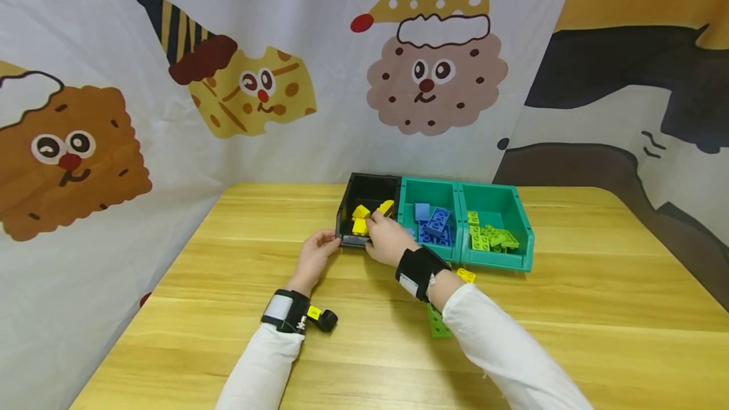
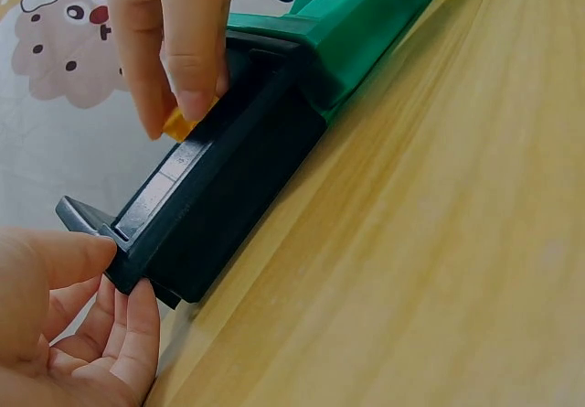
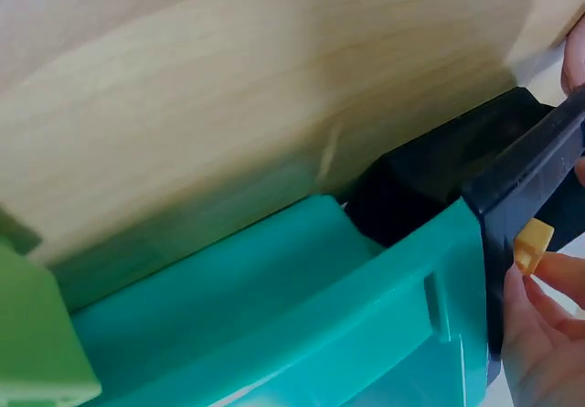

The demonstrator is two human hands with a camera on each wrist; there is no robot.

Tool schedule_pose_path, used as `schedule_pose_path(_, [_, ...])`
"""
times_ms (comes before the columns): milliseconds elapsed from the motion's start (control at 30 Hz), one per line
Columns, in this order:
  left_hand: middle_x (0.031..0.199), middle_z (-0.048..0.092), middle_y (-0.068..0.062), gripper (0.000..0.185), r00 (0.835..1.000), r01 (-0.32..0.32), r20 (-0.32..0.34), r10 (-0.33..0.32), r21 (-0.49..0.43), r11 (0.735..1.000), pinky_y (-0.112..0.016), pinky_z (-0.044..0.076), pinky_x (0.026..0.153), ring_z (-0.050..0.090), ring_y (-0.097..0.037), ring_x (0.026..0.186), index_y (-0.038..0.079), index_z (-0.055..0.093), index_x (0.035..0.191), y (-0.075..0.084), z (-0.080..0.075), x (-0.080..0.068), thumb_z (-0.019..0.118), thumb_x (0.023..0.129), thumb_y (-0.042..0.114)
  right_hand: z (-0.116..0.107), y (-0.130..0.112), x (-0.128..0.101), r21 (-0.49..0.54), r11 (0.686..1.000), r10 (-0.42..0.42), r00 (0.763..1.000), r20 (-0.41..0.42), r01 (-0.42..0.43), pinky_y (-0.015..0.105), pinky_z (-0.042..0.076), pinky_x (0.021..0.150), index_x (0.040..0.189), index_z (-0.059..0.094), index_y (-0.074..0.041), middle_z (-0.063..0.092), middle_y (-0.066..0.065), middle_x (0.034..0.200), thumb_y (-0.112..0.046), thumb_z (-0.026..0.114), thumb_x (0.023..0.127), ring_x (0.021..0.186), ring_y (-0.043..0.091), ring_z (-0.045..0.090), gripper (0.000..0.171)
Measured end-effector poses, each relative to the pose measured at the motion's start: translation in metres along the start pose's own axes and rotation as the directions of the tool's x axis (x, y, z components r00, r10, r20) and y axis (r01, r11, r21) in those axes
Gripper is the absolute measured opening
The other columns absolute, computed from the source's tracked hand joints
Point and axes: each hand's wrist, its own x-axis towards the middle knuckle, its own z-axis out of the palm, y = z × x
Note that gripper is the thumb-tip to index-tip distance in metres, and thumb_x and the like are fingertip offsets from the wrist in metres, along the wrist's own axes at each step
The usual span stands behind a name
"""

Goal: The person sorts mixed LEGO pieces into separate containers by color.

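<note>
My left hand (image 1: 316, 259) pinches the front left corner of a black bin (image 2: 247, 197), thumb on top and fingers beneath. Over the front of that bin reaches my right hand (image 1: 390, 240). Between its thumb and fingers it pinches a small yellow toy brick (image 3: 533, 242), seen close over the bin's front rim in both wrist views. Several more yellow bricks (image 1: 361, 212) lie inside the black bin, partly hidden behind the right hand.
Beside the black bin stand a green bin (image 1: 403, 198) with blue bricks (image 1: 437, 221) and another green bin (image 1: 526, 239) with lime bricks (image 1: 501, 237). Partly under my right forearm, a green brick piece (image 1: 439, 324) and a yellow brick (image 1: 466, 275) are on the wooden table (image 1: 598, 321).
</note>
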Motion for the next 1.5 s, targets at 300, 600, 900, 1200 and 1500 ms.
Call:
schedule_pose_path(300, [0.103,0.063,-0.015,0.023,1.0,0.001,0.008,-0.001,-0.009,1.0,-0.019,0.046,0.076,0.057,-0.011,0.088,-0.006,0.062,0.11,0.001,0.003,0.002,0.061,0.09,0.005,0.003,-0.002,-0.002,0.004,0.999,-0.037,0.997,0.069,0.037,0.04,0.045,0.1,0.126,0.056,0.004,0.051,0.022,0.132,-0.028,0.064,0.089,0.112,0.031,0.058,0.05])
schedule_pose_path(600, [0.102,0.063,-0.015,0.023,1.0,0.004,0.011,-0.003,-0.019,1.0,-0.019,0.047,0.076,0.057,-0.011,0.088,-0.007,0.061,0.11,0.0,0.002,0.003,0.061,0.09,0.005,0.008,-0.005,-0.003,-0.033,0.998,-0.04,0.98,0.197,0.047,0.039,0.027,0.114,0.138,0.045,0.001,0.046,0.016,0.142,-0.035,0.061,0.091,0.134,0.03,0.04,0.062])
schedule_pose_path(900, [0.101,0.063,-0.014,0.022,1.0,-0.004,0.017,0.004,-0.01,1.0,-0.018,0.045,0.075,0.056,-0.013,0.089,-0.007,0.061,0.109,0.0,0.003,0.002,0.06,0.091,0.005,0.005,-0.002,-0.009,0.124,0.992,-0.045,0.979,0.2,0.02,0.042,0.027,0.114,0.14,0.043,-0.001,0.043,0.018,0.144,-0.033,0.06,0.092,0.136,0.033,0.036,0.06])
schedule_pose_path(1200, [0.102,0.062,-0.014,0.023,1.0,0.002,0.012,-0.002,-0.007,1.0,-0.019,0.045,0.076,0.056,-0.013,0.09,-0.007,0.061,0.11,-0.001,0.003,0.002,0.06,0.09,0.005,-0.004,0.012,-0.022,0.318,0.947,-0.08,0.988,0.134,0.034,0.046,0.033,0.11,0.139,0.046,-0.004,0.042,0.019,0.144,-0.03,0.06,0.093,0.134,0.034,0.039,0.055])
schedule_pose_path(1500, [0.104,0.061,-0.02,0.025,0.999,0.003,0.032,-0.003,-0.009,1.0,-0.017,0.044,0.075,0.054,-0.006,0.085,-0.012,0.058,0.112,0.029,-0.002,-0.018,0.058,0.091,0.001,-0.013,0.018,-0.047,0.417,0.908,-0.08,0.993,0.086,0.037,0.047,0.039,0.106,0.133,0.053,-0.005,0.049,0.016,0.138,-0.029,0.058,0.094,0.127,0.032,0.046,0.046])
